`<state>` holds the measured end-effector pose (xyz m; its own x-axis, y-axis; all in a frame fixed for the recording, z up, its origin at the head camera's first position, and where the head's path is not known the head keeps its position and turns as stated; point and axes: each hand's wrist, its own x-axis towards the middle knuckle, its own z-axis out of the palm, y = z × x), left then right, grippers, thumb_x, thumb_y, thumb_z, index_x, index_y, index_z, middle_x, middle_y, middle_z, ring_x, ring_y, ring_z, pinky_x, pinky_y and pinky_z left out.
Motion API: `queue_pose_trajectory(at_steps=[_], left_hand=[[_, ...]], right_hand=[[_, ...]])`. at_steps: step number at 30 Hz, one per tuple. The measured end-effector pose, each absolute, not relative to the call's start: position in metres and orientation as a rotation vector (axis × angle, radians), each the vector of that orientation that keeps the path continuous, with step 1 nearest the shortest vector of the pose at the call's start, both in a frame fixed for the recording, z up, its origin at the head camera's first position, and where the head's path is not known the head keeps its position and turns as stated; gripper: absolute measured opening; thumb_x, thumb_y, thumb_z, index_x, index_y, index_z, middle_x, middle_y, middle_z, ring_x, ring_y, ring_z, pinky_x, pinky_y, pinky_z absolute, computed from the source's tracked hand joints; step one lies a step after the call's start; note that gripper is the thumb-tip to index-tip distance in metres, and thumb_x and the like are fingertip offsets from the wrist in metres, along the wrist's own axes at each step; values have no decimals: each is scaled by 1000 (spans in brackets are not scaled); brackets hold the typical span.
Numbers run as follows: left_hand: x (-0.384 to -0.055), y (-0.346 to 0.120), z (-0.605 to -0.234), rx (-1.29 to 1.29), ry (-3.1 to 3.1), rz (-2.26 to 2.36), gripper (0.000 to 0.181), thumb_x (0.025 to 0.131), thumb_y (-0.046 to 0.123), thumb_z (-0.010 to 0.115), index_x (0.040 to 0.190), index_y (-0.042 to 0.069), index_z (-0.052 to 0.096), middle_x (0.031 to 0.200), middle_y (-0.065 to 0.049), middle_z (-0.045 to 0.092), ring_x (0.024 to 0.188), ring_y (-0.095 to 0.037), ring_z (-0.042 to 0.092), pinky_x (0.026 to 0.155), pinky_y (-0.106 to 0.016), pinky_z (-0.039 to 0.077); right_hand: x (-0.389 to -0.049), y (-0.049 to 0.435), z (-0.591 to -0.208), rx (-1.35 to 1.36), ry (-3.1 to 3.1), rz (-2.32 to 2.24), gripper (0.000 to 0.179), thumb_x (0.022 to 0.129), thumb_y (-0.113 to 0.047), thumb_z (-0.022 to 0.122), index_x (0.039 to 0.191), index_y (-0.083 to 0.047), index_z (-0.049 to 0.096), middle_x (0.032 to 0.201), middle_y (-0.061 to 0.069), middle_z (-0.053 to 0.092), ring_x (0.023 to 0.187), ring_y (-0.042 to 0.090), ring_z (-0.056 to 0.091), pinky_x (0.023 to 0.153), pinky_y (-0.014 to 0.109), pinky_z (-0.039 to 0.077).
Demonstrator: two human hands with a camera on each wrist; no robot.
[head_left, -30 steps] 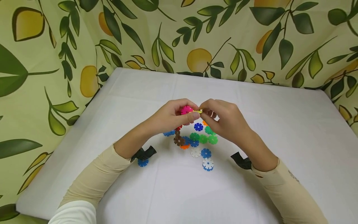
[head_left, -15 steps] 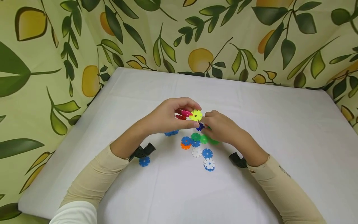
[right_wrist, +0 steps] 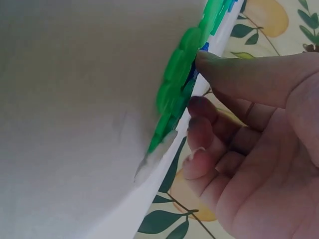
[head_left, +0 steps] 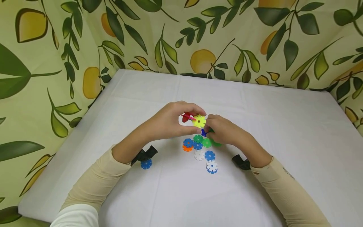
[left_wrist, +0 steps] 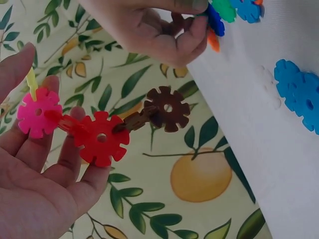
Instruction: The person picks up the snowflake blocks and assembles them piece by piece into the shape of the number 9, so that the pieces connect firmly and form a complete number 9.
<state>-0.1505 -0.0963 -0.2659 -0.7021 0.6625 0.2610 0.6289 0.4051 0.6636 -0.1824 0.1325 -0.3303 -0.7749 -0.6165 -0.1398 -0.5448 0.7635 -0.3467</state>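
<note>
My left hand [head_left: 167,121] holds a joined chain of notched plastic discs above the table. A yellow disc [head_left: 199,121] is at one end, seen edge-on in the left wrist view, slotted to a pink disc [left_wrist: 39,113]. Red discs [left_wrist: 101,138] follow, then brown discs [left_wrist: 169,108] at the far end. Over the loose pieces, my right hand [head_left: 227,129] has its fingers curled at a dark blue disc [left_wrist: 216,20], which stands tilted at the thumb tip. Green discs [right_wrist: 179,69] lie right beside these fingertips, partly covered by the hand in the head view.
Loose discs lie on the white-covered table [head_left: 170,189]: a green disc [head_left: 207,142], an orange disc [head_left: 187,148], white discs [head_left: 211,165] and several blue ones. A single blue disc [head_left: 146,164] sits by the left wrist strap. A patterned curtain [head_left: 181,47] hangs behind.
The hands have parted: my right hand has left the yellow disc and moved down to the loose discs. My left hand keeps the chain, with the yellow disc turned flat to the head view.
</note>
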Motion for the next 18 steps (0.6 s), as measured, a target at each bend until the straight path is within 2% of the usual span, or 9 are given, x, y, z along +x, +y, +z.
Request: queue_pose_trajectory(at_steps=[7,10,13,18], left_hand=[[-151,-96,-267,1204,2596,1211,42,85,17,82,125,10,68,118,3,70,109,-13,58,92,-31,48],[-151,-96,-268,1199,2598,1204,43,85,19,83,125,10,68,117,3,70,110,-13,58,93,-32,47],[-152,-95,-268,1193,2614,1190,44,85,20,83,125,10,68,117,2,70,110,-13,59,93,-32,48],[-152,-95,-268,1184,2631,1169,44,85,20,83,125,10,69,117,2,70,110,-14,59,94,-33,48]], right_hand=[[-181,132,-331,-959,2714,-400,14,88,-2,74,102,0,71,97,8,58,89,25,52,82,35,52],[-181,133,-330,-971,2704,-410,18,88,-1,74,105,1,72,100,9,60,93,25,55,87,37,54],[-182,134,-330,-967,2682,-418,15,87,1,73,102,-2,71,100,8,60,96,26,56,89,39,54],[-185,136,-330,-908,2672,-428,19,87,-4,76,105,-3,68,99,7,61,96,24,56,89,39,53]])
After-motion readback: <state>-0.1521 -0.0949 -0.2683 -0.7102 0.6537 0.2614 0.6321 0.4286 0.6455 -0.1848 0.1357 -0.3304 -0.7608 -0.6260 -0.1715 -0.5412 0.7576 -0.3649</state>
